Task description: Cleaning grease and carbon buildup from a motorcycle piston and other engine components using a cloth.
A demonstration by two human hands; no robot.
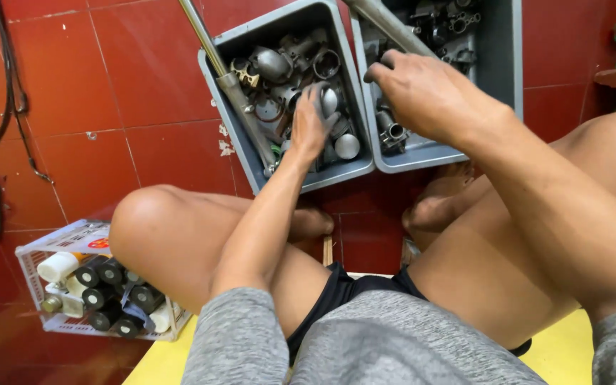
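In the head view, the person is sitting low on a yellow seat (572,349) with knees spread, so both grey plastic bins are lying within arm's reach on the red tiled floor (108,85).

At upper centre of the frame, the left hand (311,125) is reaching into the left grey plastic bin (251,167), its fingers curling around a rounded silver metal part (329,101) among the heaped dull-metal castings (279,71); it appears to be gripping it, though the palm is hiding the contact. A long metal rod (231,82) is leaning across that bin's left rim.

At upper right, the right hand (429,93) is hovering over the right grey plastic bin (497,68), fingers bent downward and loosely spread above dark metal fittings (391,132); I cannot tell whether it is holding anything.

At lower left, a white plastic crate (33,260) is holding black and white cylinders, parked beside the knee.
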